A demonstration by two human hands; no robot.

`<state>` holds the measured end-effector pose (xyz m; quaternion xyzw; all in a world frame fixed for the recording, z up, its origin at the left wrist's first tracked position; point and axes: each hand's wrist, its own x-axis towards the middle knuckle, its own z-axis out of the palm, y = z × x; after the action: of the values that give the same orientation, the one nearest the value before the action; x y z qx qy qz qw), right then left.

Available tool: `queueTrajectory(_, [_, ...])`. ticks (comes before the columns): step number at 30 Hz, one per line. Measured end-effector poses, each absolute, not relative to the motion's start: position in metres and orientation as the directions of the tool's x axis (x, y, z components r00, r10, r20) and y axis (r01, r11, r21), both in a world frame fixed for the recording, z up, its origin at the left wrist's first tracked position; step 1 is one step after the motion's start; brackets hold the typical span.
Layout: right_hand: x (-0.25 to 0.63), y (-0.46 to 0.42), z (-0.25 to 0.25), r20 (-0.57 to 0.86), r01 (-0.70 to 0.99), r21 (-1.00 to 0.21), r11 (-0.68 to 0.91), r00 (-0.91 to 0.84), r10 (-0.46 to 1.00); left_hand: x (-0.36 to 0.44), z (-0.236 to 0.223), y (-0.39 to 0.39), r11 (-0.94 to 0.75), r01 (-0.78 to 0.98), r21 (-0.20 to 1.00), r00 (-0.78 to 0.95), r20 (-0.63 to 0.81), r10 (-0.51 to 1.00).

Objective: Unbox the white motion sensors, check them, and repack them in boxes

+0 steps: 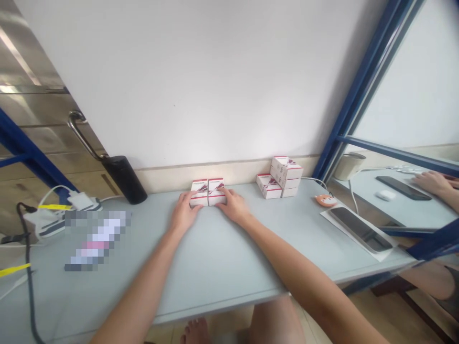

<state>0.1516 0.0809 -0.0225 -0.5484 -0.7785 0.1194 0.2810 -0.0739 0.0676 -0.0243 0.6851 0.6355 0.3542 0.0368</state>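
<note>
Two small white boxes with red edges stand side by side on the table, near the wall. My left hand (185,209) grips the left box (199,193), thumb on its front and fingers along its outer side. Around the right box (216,191) my right hand (234,204) is closed in the same way. A narrow gap shows between the two boxes. Farther right, a stack of similar boxes (291,179) stands with a lower box (268,186) at its left side. Neither hand touches that group.
A black cylinder (125,181) stands at the left by the wall, near a power strip (53,224) with cables. At right lie a dark phone (360,229) and an orange animal-shaped item (325,200). Beyond the blue frame (353,95), another person's hand (432,183) rests on a table.
</note>
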Motion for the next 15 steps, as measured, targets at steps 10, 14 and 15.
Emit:
queueTrajectory(10, [0.1557, 0.0897, -0.0282, 0.337, 0.727, -0.554, 0.406, -0.250, 0.908, -0.0751, -0.0267, 0.0747, -0.215, 0.803, 0.555, -0.078, 0.456, 0.886])
queueTrajectory(14, [0.1540, 0.0906, -0.0315, 0.357, 0.734, -0.538, 0.414, -0.246, 0.901, -0.0703, -0.0263, 0.0727, -0.197, 0.817, 0.542, -0.092, 0.459, 0.883])
queueTrajectory(15, [0.1539, 0.0905, -0.0314, 0.362, 0.738, -0.532, 0.416, -0.246, 0.899, -0.0687, -0.0259, 0.0715, -0.191, 0.824, 0.533, -0.096, 0.464, 0.881])
